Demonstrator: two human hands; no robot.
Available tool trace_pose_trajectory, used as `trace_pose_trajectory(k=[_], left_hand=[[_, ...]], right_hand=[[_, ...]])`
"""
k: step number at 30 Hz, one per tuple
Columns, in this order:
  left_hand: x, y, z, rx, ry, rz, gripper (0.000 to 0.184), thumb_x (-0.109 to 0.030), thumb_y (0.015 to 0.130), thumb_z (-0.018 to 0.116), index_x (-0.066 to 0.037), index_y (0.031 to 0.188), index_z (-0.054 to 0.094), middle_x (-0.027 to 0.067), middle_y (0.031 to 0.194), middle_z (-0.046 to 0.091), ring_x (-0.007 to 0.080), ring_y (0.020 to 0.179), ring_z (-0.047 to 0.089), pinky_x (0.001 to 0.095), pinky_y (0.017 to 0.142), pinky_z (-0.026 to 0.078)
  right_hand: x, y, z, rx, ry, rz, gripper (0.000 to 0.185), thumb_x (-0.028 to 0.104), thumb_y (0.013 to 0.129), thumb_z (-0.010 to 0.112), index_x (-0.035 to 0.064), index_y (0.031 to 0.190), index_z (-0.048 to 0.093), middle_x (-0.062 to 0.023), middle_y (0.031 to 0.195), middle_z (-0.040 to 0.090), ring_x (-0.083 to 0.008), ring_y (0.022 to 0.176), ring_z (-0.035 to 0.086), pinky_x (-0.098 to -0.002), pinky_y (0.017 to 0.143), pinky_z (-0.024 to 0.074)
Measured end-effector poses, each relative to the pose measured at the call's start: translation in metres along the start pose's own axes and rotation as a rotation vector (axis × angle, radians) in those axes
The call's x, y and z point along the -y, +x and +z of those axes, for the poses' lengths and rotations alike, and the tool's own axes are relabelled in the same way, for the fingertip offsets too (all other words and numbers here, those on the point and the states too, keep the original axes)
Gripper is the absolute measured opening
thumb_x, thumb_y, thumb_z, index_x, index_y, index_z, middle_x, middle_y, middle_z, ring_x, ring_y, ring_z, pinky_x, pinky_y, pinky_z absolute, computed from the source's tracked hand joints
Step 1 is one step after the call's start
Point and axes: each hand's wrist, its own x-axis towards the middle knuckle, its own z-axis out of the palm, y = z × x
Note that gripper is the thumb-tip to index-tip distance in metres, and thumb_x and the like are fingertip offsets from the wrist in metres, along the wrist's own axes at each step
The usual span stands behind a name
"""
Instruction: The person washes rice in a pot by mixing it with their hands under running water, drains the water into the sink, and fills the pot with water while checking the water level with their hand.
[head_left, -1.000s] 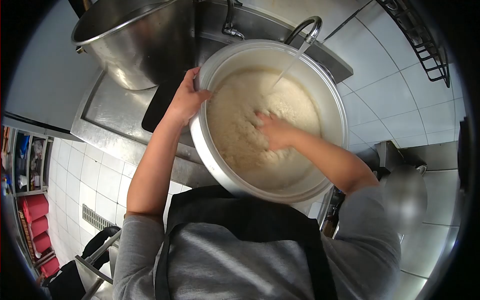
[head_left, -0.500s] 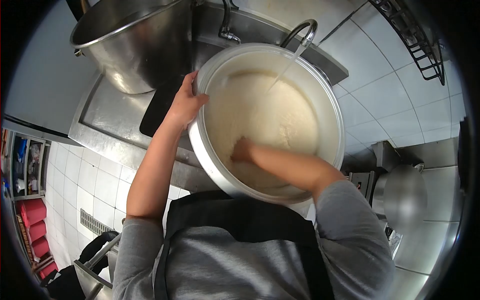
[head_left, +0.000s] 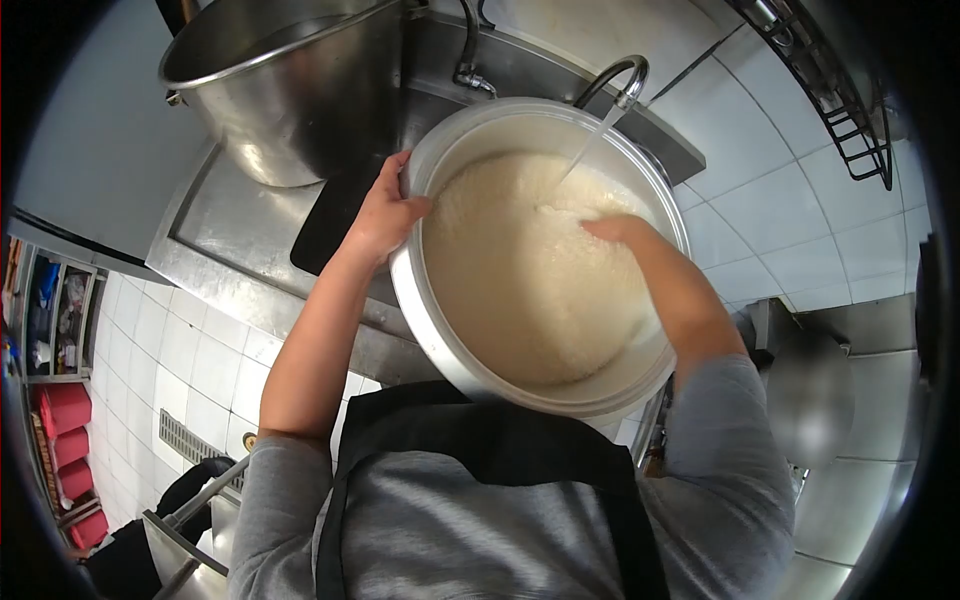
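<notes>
A large round pot [head_left: 415, 300] with pale walls is tilted toward me over the sink. Cloudy water and pale grains that look like rice [head_left: 520, 270] lie inside it. My left hand [head_left: 388, 212] grips the pot's rim on the left, thumb over the edge. At the right of the pot, my right hand [head_left: 612, 228] is partly sunk in the grains, its fingers mostly hidden. Water runs into the pot from a curved faucet [head_left: 632, 80].
A big steel pot [head_left: 300, 100] stands on the steel counter [head_left: 235, 235] at the upper left, near a second tap [head_left: 470, 75]. A black wire rack [head_left: 855, 130] hangs upper right. Red bins [head_left: 68, 430] sit on shelves at far left.
My right hand has moved through the grains, first toward the near left of the pot, then up to its right side. My left hand has stayed on the rim.
</notes>
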Motion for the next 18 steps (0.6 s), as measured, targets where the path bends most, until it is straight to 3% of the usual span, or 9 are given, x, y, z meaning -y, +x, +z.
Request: trace_pose_trajectory(k=[3,6,8,10,12,14,17,18], left_hand=[[0.003,0.0,0.002,-0.022,-0.029,0.016,0.07,-0.001,0.069,0.058,0.003,0.133,0.03,0.0197,0.116,0.05,0.025,0.105,0.052,0.0295,0.093,0.039],[0.006,0.003,0.002,-0.035,-0.028,0.023,0.07,-0.001,0.068,0.058,0.003,0.133,0.03,0.0196,0.116,0.05,0.0248,0.104,0.052,0.0292,0.092,0.039],[0.006,0.002,0.002,-0.035,-0.025,0.019,0.07,-0.001,0.068,0.058,0.003,0.132,0.031,0.0195,0.116,0.05,0.0246,0.103,0.052,0.029,0.092,0.039],[0.004,0.002,0.002,-0.033,-0.033,0.015,0.07,0.0,0.068,0.058,0.003,0.132,0.032,0.0195,0.116,0.05,0.0244,0.104,0.052,0.029,0.092,0.039],[0.001,0.001,0.004,-0.043,-0.029,0.012,0.07,0.0,0.068,0.058,0.003,0.132,0.031,0.0196,0.116,0.05,0.0243,0.105,0.052,0.0293,0.093,0.039],[0.0,-0.001,0.004,-0.044,-0.036,-0.006,0.067,0.0,0.068,0.058,0.001,0.131,0.034,0.0171,0.116,0.05,0.023,0.106,0.05,0.0292,0.094,0.037],[-0.003,-0.001,0.004,-0.022,-0.043,-0.032,0.063,0.0,0.069,0.057,-0.002,0.128,0.038,0.012,0.116,0.051,0.0206,0.108,0.048,0.0289,0.096,0.034],[-0.004,-0.002,0.004,-0.015,-0.035,-0.032,0.063,0.001,0.069,0.057,-0.002,0.128,0.038,0.012,0.116,0.051,0.0206,0.108,0.048,0.029,0.096,0.034]], right_hand=[[0.043,-0.125,0.029,0.211,0.576,0.064,0.076,0.066,0.082,0.039,0.0111,0.134,0.041,-0.0123,0.136,0.042,-0.0251,0.123,0.042,-0.0414,0.102,0.0309],[0.029,-0.118,0.088,0.541,0.931,0.059,0.066,0.061,0.084,0.042,0.0128,0.129,0.048,-0.0112,0.133,0.046,-0.0251,0.12,0.044,-0.0428,0.094,0.0392],[0.022,-0.1,0.137,0.303,0.887,0.061,0.064,0.059,0.084,0.044,0.0121,0.127,0.049,-0.011,0.127,0.051,-0.0248,0.116,0.048,-0.043,0.091,0.0425],[0.09,-0.129,0.141,0.199,1.02,0.218,0.052,0.05,0.087,0.044,0.0094,0.118,0.055,-0.0067,0.117,0.057,-0.0225,0.103,0.055,-0.0432,0.085,0.0449],[0.14,-0.146,0.145,0.228,1.477,0.178,0.049,0.047,0.09,0.04,0.0088,0.115,0.056,-0.0061,0.113,0.059,-0.0215,0.103,0.055,-0.0432,0.087,0.0441],[0.169,-0.13,0.147,0.214,1.773,-0.057,0.051,0.044,0.093,0.031,0.0044,0.114,0.055,-0.0125,0.116,0.055,-0.0245,0.108,0.052,-0.0448,0.094,0.0401],[0.189,-0.109,0.107,0.136,2.036,-0.239,0.051,0.04,0.094,0.029,0.0014,0.117,0.051,-0.0125,0.116,0.055,-0.0245,0.111,0.05,-0.0457,0.097,0.0378],[0.186,-0.098,0.098,-0.024,2.053,-0.258,0.048,0.037,0.094,0.029,0.0006,0.116,0.051,-0.0137,0.115,0.054,-0.0252,0.107,0.052,-0.0464,0.093,0.0396]])
